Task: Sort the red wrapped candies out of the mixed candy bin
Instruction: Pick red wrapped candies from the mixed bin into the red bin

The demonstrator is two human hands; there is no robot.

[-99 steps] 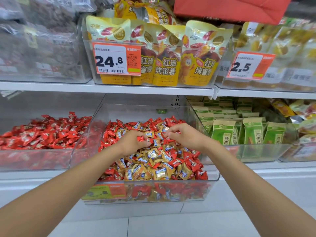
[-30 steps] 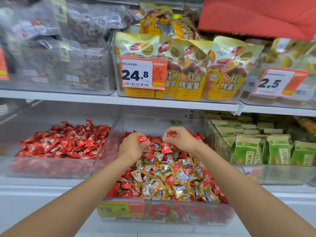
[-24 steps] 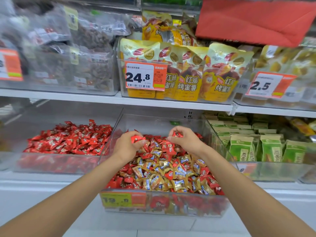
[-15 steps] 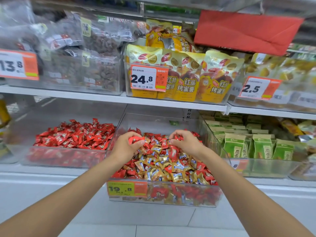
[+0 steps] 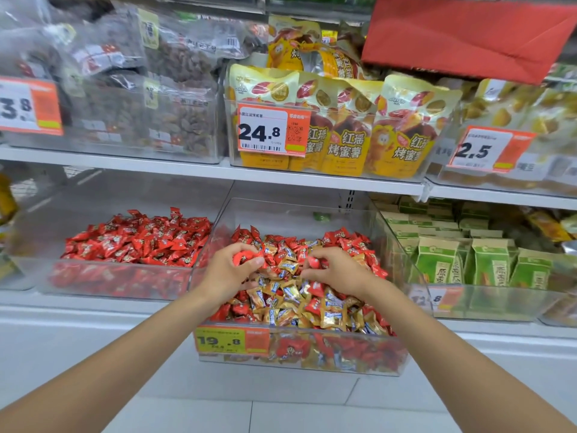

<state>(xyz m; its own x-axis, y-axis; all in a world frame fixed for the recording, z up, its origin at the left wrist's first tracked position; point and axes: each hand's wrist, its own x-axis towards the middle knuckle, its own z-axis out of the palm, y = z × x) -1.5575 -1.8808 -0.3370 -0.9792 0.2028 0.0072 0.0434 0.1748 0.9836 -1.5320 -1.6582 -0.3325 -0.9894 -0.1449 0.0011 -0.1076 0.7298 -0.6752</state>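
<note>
The mixed candy bin (image 5: pixel 282 214), a clear box on the lower shelf (image 5: pixel 93 310), sits at the centre of the frame. It holds red wrapped candies (image 5: pixel 359 245) heaped mostly toward its back and gold wrapped candies (image 5: pixel 296 304) toward its front. Both forearms reach in from the lower corners.

The left hand (image 5: pixel 229 275) is over the bin's left side, its thumb and forefinger curled round one red candy (image 5: pixel 245 257). Whether the palm hides more cannot be told. The right hand (image 5: pixel 338 273), just right of centre, pinches another red piece (image 5: pixel 313 263) at its fingertips, the wrapper blurred. Its other fingers curl under, out of sight. The hands are near each other but apart, just above the pile.

A 19.8 price tag (image 5: pixel 232 340) on the bin's front wall covers the candies behind it, and the rest of that wall shows them only as a smear. At left centre, just beside the mixed bin, a second clear bin (image 5: pixel 40 245) holds a pile of red candies (image 5: pixel 137 239).

On the upper shelf, yellow pouches (image 5: pixel 343 129) stand behind a 24.8 tag (image 5: pixel 271 129). The clear bags (image 5: pixel 140 89) at upper left are too blurred to tell their brown contents. The tag (image 5: pixel 29 107) at the left edge is cut off, showing only 3.8. A red sheet (image 5: pixel 462 35) at upper right, cropped by the top edge, hides the goods behind it. Green packs (image 5: pixel 487 267) fill the bin at right, and the small tag on its front wall is partly unreadable.
</note>
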